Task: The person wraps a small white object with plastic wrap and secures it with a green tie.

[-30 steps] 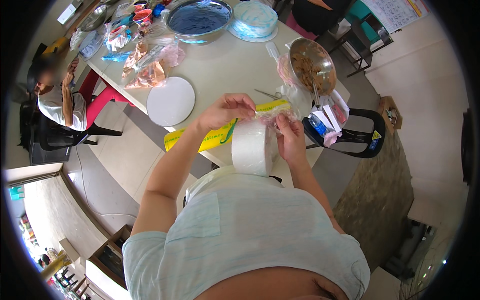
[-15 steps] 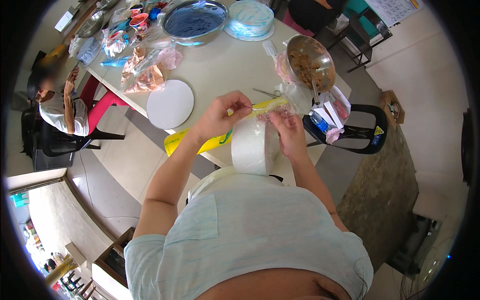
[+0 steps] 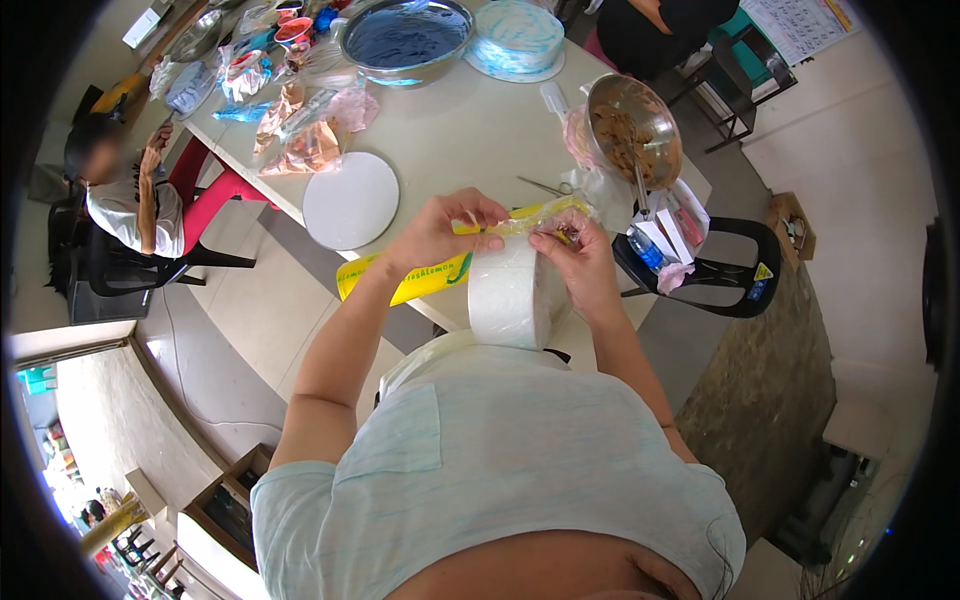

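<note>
At the near table edge, against my body, stands a white roll (image 3: 507,300) in clear plastic wrapping. Above its top, both hands pinch the loose clear plastic film (image 3: 535,222), which is bunched between them. My left hand (image 3: 442,234) holds the left side with thumb and fingertips. My right hand (image 3: 580,262) grips the right side, its thumb pressed to the fingers. Behind the roll and under the film lies a yellow tube (image 3: 415,283) with green print, partly hidden by my left hand and the roll.
Scissors (image 3: 543,187) lie beyond my hands. A white round board (image 3: 350,203), bags of brown filling (image 3: 305,150), a bowl of dark blue cream (image 3: 405,45), a blue-white frosted cake (image 3: 514,40) and a brown-mix bowl (image 3: 635,130) surround the table. A black chair (image 3: 735,265) stands right; a person sits left.
My right hand's fingers have closed more tightly on the film, and the film is gathered higher between my hands. The view has shifted slightly.
</note>
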`<state>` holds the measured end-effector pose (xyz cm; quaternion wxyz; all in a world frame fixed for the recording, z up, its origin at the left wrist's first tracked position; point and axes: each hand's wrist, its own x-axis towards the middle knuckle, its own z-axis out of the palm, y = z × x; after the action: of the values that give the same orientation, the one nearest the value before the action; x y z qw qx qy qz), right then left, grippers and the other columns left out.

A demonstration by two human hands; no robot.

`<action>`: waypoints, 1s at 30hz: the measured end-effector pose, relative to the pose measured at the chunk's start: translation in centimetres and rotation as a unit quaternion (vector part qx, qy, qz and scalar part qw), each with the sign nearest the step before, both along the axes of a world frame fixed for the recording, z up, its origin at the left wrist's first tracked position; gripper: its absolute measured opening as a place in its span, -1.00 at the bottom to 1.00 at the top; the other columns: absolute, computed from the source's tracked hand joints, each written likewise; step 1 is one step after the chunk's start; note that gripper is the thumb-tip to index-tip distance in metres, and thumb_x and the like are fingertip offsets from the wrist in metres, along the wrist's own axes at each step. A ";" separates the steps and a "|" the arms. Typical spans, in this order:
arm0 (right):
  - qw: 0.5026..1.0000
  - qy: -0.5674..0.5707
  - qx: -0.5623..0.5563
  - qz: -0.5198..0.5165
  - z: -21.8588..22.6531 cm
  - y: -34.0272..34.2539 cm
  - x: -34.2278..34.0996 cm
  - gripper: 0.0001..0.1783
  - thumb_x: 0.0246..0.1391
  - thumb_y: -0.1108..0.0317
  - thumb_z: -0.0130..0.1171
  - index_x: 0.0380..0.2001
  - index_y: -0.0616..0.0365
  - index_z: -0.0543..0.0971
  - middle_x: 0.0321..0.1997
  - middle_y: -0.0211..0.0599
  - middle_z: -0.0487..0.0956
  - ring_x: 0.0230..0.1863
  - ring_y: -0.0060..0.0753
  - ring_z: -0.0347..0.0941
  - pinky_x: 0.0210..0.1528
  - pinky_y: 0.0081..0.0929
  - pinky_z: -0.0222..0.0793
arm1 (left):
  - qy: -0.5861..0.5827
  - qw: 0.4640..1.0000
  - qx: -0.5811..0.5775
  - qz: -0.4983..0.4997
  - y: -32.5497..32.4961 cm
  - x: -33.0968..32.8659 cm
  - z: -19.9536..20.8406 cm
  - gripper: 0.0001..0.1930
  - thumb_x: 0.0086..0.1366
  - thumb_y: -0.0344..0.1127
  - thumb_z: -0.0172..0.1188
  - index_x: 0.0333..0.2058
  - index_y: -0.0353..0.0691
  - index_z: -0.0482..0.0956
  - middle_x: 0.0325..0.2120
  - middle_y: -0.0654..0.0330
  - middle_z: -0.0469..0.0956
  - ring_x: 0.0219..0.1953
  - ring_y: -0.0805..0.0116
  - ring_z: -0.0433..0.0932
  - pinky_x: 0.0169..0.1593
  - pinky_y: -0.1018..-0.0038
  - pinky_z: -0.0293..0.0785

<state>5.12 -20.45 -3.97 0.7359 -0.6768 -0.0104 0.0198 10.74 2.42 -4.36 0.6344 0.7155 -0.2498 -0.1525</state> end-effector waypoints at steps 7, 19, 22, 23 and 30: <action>1.000 0.004 0.018 0.000 0.2 -0.4 0.0 -0.86 0.06 0.55 0.34 -0.30 0.16 0.60 -0.29 -0.51 0.58 -0.22 -0.68 0.45 -0.10 -0.62 0.40 | 0.059 0.998 0.004 -0.013 0.3 -0.3 -0.4 -0.84 0.17 -0.40 0.44 -0.28 -0.23 0.67 -0.30 0.29 0.63 -0.24 0.45 0.55 -0.06 0.48 0.47; 0.971 0.036 0.204 0.121 -0.4 -1.4 0.1 -0.84 0.18 0.57 0.22 -0.17 0.24 0.68 -0.07 -0.18 0.68 -0.02 -0.43 0.56 0.09 -0.47 0.43 | -0.042 0.998 -0.041 -0.009 0.6 -1.8 0.0 -0.85 0.15 -0.58 0.37 -0.30 -0.23 0.65 -0.30 0.24 0.58 -0.19 0.40 0.56 0.01 0.46 0.48; 0.964 0.030 0.234 0.124 -0.6 -1.2 0.3 -0.83 0.20 0.55 0.21 -0.16 0.25 0.68 -0.03 -0.08 0.67 0.00 -0.38 0.58 0.11 -0.44 0.44 | -0.002 1.000 0.020 0.003 0.4 -2.0 1.8 -0.86 0.19 -0.59 0.31 -0.28 -0.24 0.66 -0.30 0.24 0.58 -0.17 0.41 0.57 0.00 0.46 0.49; 0.967 0.022 0.222 0.123 -0.9 -1.3 0.4 -0.83 0.21 0.55 0.20 -0.16 0.26 0.68 -0.07 -0.11 0.68 -0.03 -0.39 0.59 0.10 -0.45 0.44 | -0.024 0.999 0.048 -0.007 0.4 -2.0 2.3 -0.86 0.21 -0.59 0.28 -0.27 -0.25 0.66 -0.30 0.25 0.58 -0.17 0.42 0.57 0.00 0.47 0.49; 0.978 0.049 0.174 0.104 0.0 -0.9 1.0 -0.86 0.26 0.52 0.16 -0.18 0.29 0.65 -0.20 -0.25 0.69 -0.10 -0.46 0.60 0.06 -0.48 0.46 | -0.003 1.000 -0.016 0.008 -0.6 -1.0 2.8 -0.89 0.28 -0.50 0.26 -0.22 -0.33 0.67 -0.31 0.20 0.61 -0.21 0.44 0.60 -0.04 0.48 0.54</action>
<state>6.08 -21.31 -3.97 0.8358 -0.5318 -0.0481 0.1275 9.72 1.77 -1.60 0.6466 0.7074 -0.2480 -0.1413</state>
